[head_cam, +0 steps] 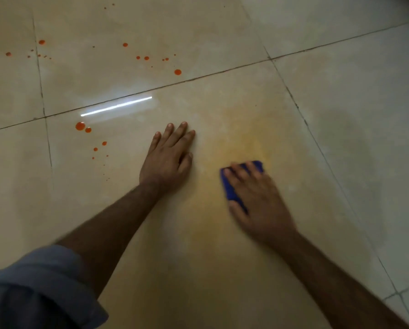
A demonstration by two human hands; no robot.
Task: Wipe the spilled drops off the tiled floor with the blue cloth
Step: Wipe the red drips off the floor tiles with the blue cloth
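The right hand presses the blue cloth flat on the tiled floor, fingers spread straight over it and blurred. The cloth lies under those fingers, on a faint orange smear. The left hand rests flat on the floor just left of the cloth, fingers straight, holding nothing. Orange drops lie left of the left fingers, with more drops beyond them
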